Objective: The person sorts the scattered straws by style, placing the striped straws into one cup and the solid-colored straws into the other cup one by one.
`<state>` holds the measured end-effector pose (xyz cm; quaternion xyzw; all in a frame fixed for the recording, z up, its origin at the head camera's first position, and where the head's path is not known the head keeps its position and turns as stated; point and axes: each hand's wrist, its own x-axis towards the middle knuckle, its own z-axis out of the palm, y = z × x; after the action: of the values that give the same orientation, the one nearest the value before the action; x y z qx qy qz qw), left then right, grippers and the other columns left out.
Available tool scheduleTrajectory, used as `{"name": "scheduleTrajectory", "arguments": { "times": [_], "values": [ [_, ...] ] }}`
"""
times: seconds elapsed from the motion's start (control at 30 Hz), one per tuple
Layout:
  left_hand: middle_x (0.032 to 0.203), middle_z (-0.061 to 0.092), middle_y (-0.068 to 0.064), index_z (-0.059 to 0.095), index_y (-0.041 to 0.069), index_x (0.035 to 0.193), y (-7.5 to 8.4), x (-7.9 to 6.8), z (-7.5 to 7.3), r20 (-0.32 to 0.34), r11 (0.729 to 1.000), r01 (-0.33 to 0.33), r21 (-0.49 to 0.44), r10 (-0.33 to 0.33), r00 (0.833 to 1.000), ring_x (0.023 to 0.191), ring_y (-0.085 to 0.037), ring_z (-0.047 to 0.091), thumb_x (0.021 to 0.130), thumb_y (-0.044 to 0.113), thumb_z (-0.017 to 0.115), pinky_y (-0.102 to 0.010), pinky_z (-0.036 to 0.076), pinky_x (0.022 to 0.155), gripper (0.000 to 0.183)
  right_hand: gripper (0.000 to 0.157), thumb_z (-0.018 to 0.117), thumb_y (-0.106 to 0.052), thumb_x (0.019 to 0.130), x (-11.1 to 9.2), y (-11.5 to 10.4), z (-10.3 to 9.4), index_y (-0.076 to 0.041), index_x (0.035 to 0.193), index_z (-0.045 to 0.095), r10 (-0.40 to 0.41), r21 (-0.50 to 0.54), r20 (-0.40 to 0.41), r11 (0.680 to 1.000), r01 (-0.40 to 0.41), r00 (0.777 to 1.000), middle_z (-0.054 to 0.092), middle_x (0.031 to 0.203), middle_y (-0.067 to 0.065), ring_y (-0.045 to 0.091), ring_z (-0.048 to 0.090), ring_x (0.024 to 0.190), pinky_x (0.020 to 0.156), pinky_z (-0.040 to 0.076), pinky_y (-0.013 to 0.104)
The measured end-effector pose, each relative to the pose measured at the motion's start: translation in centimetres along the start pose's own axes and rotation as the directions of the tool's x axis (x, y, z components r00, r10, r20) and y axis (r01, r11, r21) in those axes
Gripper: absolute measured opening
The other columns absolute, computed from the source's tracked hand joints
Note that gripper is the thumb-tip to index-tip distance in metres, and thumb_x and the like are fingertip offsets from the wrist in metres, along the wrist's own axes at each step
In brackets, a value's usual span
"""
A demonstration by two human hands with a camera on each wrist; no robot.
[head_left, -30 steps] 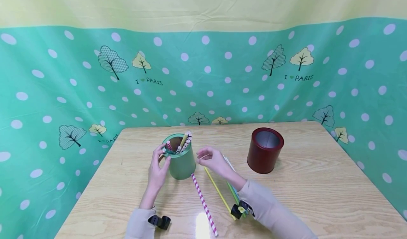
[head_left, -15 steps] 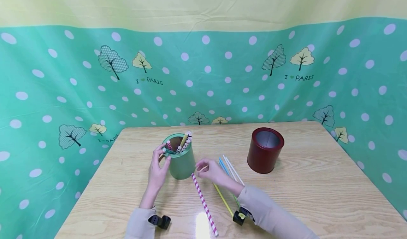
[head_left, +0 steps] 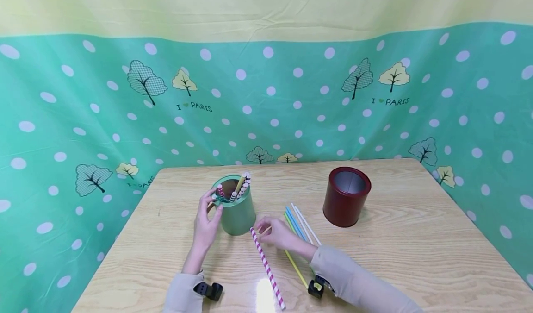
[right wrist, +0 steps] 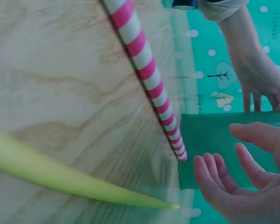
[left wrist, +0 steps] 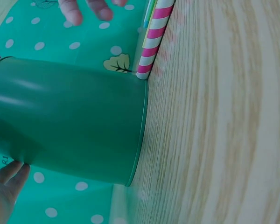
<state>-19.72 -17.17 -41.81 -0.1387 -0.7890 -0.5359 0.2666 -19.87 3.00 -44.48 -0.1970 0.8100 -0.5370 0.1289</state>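
Note:
My left hand [head_left: 207, 225] grips the upper left side of a green cylindrical can [head_left: 238, 218], its fingers at the rim. Several striped paper straws [head_left: 243, 185] stand inside the can. Low on the table, a pink-and-white striped paper straw [head_left: 268, 269] lies with its far end by the can's base. Just right of that end hovers my right hand [head_left: 276, 233], fingers loosely bent and holding nothing. In the right wrist view, the right hand [right wrist: 252, 182] has a gap between thumb and fingers, in front of the can [right wrist: 210, 135].
Yellow [head_left: 296, 269], blue [head_left: 294, 221] and white straws [head_left: 306, 222], plus a green one, lie beneath and beyond the right forearm. A dark red can [head_left: 345, 199] stands at the back right of the wooden table [head_left: 416, 239]. A polka-dot curtain [head_left: 266, 95] hangs behind.
My right hand has moved down and slightly nearer, from beside the green can to near the lying striped straw's end, uncovering the blue and white straws. The left hand stays on the can.

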Motion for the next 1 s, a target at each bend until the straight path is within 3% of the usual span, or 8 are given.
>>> {"name": "scheduleTrajectory", "arguments": {
  "times": [0.4,0.57,0.7,0.8,1.0],
  "values": [
    [0.130,0.038,-0.026,0.044,-0.009,0.103,0.6,-0.1,0.0,0.001,1.000,0.008,-0.002,-0.008,1.000,0.120,-0.040,0.035,0.084,-0.003,0.051,-0.056,0.034,0.095,0.021,0.026,0.066,0.001,0.068,-0.7,0.9,0.6,0.001,0.092,0.058,-0.012,-0.143,0.065,0.990,0.021,0.998,0.058,0.083,0.011,0.011,0.051,0.069,0.059,0.046,0.018],
    [0.129,0.038,-0.026,0.044,-0.009,0.103,0.6,0.0,0.0,0.002,1.000,0.009,0.004,-0.009,1.000,0.119,-0.040,0.035,0.083,-0.004,0.051,-0.056,0.034,0.094,0.021,0.026,0.066,0.003,0.067,-1.0,1.1,0.8,0.001,0.092,0.058,-0.017,-0.148,0.067,0.989,0.027,0.998,0.059,0.080,0.011,0.011,0.051,0.067,0.057,0.046,0.017],
    [0.131,0.039,-0.020,0.045,-0.005,0.104,-1.3,0.0,0.1,0.003,1.000,-0.003,0.003,0.003,1.000,0.120,-0.036,0.036,0.084,-0.001,0.052,-0.054,0.036,0.095,0.021,0.027,0.066,0.005,0.066,-1.1,1.0,0.9,0.002,0.092,0.058,-0.013,-0.147,0.064,0.989,0.022,0.998,0.058,0.080,0.011,0.011,0.051,0.065,0.055,0.045,0.017],
    [0.132,0.040,-0.017,0.046,-0.004,0.104,-1.7,0.0,0.1,0.001,1.000,-0.004,0.000,0.004,1.000,0.121,-0.034,0.036,0.085,0.000,0.052,-0.053,0.036,0.095,0.021,0.029,0.067,0.005,0.065,-1.3,0.9,1.0,0.001,0.092,0.058,0.002,-0.142,0.065,0.990,0.008,0.998,0.057,0.080,0.011,0.011,0.050,0.063,0.053,0.045,0.017],
    [0.129,0.039,-0.024,0.044,-0.009,0.103,0.4,-0.1,0.0,-0.004,1.000,-0.003,0.007,0.003,1.000,0.119,-0.039,0.036,0.083,-0.004,0.051,-0.056,0.035,0.095,0.021,0.030,0.069,0.005,0.063,-1.3,1.3,1.2,0.000,0.091,0.060,-0.006,-0.166,0.062,0.986,0.016,0.998,0.056,0.078,0.008,0.011,0.050,0.066,0.054,0.044,0.016]
  ]
}}
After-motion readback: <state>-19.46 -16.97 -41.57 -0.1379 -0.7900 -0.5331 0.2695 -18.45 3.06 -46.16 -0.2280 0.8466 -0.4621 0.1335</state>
